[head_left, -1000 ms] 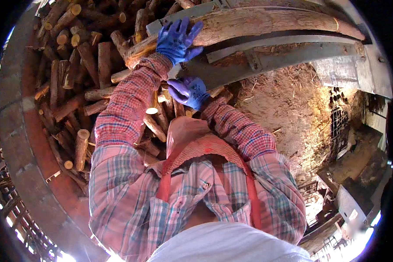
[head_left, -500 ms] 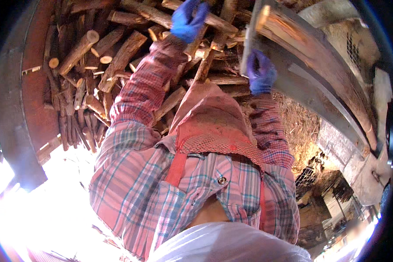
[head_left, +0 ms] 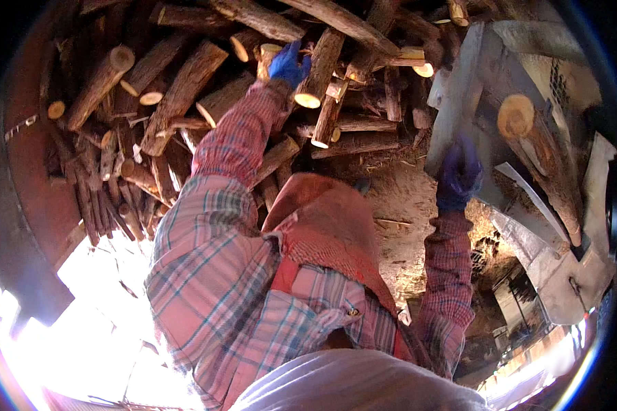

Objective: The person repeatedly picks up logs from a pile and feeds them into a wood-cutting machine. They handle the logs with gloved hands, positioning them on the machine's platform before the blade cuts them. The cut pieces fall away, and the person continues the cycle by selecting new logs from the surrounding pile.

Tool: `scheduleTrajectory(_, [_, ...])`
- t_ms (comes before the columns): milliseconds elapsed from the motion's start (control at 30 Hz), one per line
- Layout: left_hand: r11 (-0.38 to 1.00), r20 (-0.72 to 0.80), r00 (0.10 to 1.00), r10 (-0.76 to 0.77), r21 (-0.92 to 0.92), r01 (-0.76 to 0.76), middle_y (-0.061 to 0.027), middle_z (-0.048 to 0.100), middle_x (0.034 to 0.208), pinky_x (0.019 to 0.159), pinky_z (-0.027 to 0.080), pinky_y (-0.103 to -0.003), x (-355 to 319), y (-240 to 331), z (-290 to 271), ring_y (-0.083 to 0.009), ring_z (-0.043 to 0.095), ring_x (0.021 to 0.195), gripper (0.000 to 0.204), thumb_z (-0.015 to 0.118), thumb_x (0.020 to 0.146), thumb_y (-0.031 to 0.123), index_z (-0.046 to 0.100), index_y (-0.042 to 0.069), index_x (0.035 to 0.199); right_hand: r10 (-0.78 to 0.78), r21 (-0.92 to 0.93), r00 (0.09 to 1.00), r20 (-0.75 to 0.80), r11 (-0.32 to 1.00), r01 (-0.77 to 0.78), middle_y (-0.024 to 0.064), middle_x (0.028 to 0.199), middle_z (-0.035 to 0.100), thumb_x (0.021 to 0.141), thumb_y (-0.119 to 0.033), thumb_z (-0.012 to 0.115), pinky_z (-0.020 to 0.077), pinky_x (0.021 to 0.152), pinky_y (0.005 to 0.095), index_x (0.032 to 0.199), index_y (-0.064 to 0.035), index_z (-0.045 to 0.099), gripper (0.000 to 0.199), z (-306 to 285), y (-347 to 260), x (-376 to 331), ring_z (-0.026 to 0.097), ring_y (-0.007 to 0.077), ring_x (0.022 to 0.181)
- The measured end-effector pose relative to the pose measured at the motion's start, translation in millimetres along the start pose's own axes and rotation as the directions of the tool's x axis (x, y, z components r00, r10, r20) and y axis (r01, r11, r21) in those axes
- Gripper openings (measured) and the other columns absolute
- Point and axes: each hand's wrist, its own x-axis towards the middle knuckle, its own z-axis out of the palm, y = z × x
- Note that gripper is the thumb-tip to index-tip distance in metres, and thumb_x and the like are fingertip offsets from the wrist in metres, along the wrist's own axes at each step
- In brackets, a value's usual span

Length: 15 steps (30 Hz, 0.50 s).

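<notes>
View from the head, looking down on a person's two gloved hands at a heap of cut wood. The left hand (head_left: 290, 65), in a blue glove, reaches into the upper middle of the pile (head_left: 187, 97). It lies just beside the pale cut end of a stub (head_left: 266, 63) on its left and a thicker log (head_left: 323, 65) on its right, whose sawn face points toward the person. The fingertips are hidden by the glove and the wood, so one cannot tell whether this grip is clenched on the stub or released.

The right hand (head_left: 460, 171), in a darker, purplish glove, is well apart from the left, at the lower end of a grey metal strip (head_left: 457, 96). Its fingers appear curled; whether the grip grasps the strip's edge or only rests near it cannot be told. To the right of this hand, and apart from it, a long trunk (head_left: 547, 164) slants down and rightward, its round sawn end uppermost; a narrow curved metal bar (head_left: 534, 198) runs along its left side.

The pile's pieces lie at many angles, several with pale ends toward the person. Below it, between the forearms, are a red apron (head_left: 322, 216) over a plaid shirt (head_left: 209, 267), and brown ground (head_left: 401, 240). A rusty wall (head_left: 48, 164) bounds the pile at left.
</notes>
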Motion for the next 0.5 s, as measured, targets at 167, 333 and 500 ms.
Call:
scheduleTrajectory(167, [0.601,0.301,0.905,0.3,0.677,-0.425,-0.0128,0.036,0.148,0.099,0.042,-0.05,147.2,-10.5,65.7,-0.032,0.042,0.131,0.076,0.068,0.078,0.041,0.037,0.016,0.143,0.019,-0.03,0.998,0.052,0.999,-0.018,0.0185,0.088,0.069,0.09,-0.014,0.058,0.0506,0.068,0.0385,0.109,-0.0001,0.066,0.025,-3.2,-12.3,2.3,0.065,0.0296,0.074])
scheduleTrajectory(333, [0.472,0.503,0.741,0.445,0.572,-0.671,-0.0158,0.047,0.136,0.096,0.045,-0.045,226.9,-20.4,96.9,-0.0357,0.05,0.12,0.062,0.063,0.085,0.029,0.041,0.014,0.14,0.188,-0.153,0.959,0.214,0.976,-0.157,0.0185,0.087,0.068,0.089,-0.01,0.056,0.0503,0.069,0.0371,0.107,0.0028,0.066,0.025,-11.3,-21.6,7.5,0.064,0.0292,0.073])
scheduleTrajectory(500, [0.449,0.816,0.576,-0.036,0.529,-0.721,-0.0161,0.044,0.141,0.097,0.046,-0.045,228.2,21.5,99.7,-0.034,0.049,0.123,0.07,0.069,0.08,0.033,0.041,0.012,0.141,0.079,-0.229,0.977,0.198,0.973,-0.032,0.0163,0.082,0.066,0.089,-0.01,0.056,0.0486,0.066,0.0366,0.107,0.0044,0.065,0.025,-10.2,-14.0,-0.6,0.063,0.0275,0.072])
